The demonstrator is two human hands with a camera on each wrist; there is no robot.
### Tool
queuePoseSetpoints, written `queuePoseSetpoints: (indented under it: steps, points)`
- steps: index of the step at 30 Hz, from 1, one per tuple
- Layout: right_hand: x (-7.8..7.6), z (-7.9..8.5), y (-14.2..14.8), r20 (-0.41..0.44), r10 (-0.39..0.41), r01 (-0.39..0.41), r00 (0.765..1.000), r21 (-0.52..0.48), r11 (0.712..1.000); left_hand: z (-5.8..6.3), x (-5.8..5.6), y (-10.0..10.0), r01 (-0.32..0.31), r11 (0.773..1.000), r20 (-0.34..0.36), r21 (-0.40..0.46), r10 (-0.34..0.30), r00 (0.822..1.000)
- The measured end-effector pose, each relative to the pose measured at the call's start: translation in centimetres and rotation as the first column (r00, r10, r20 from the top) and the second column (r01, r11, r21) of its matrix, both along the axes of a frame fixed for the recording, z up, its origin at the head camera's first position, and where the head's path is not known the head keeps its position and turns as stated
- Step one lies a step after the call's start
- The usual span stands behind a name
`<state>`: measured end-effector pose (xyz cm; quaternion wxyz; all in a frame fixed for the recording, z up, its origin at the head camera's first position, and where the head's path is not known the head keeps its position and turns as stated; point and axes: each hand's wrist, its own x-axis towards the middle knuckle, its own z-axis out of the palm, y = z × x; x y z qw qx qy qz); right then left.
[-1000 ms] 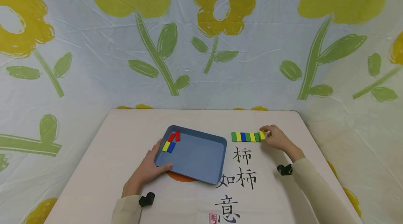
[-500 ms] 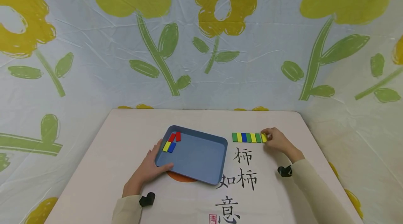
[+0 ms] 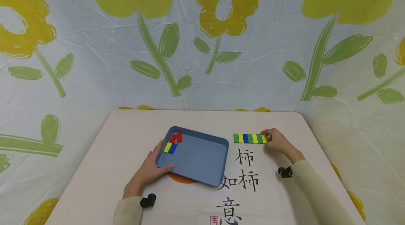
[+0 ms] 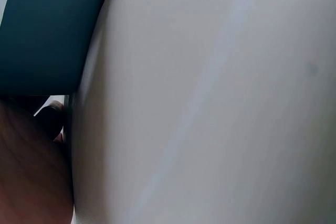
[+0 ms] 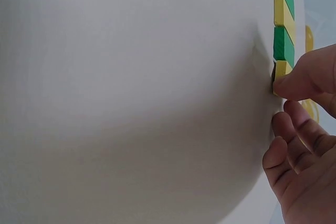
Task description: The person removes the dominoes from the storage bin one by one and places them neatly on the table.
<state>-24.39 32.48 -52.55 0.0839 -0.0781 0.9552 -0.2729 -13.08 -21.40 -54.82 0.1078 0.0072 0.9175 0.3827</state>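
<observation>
In the head view my left hand (image 3: 148,169) holds the near left corner of a blue tray (image 3: 202,163). Its thumb lies over the near rim and its fingers run along the left side. Toward the back right, my right hand (image 3: 280,142) pinches a yellow block (image 5: 282,72) between thumb and fingers. That block sits at the right end of a row of green, yellow and blue blocks (image 3: 248,138), against a green block (image 5: 284,44). In the left wrist view the tray wall (image 4: 50,30) rises beside the left hand (image 4: 31,171).
Two red blocks (image 3: 179,137), a yellow block (image 3: 167,147) and a blue block (image 3: 172,148) lie in the tray's far left part. Black brush characters (image 3: 245,157) are printed on the pale table cover (image 3: 190,204). A flowered cloth (image 3: 246,77) hangs behind the table.
My right hand has shifted the yellow block slightly right, then lowered it against the row's end, closing a narrow gap. The left hand and tray stay put.
</observation>
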Motion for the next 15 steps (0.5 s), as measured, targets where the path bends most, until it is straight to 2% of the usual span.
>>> queuePoseSetpoints:
  steps: [15]
  points:
    - [0.24, 0.52, 0.12, 0.033, 0.000, 0.000, 0.999, -0.006, 1.000, -0.11, -0.05, 0.01, 0.003, 1.000, -0.013, 0.005, -0.003, 1.000]
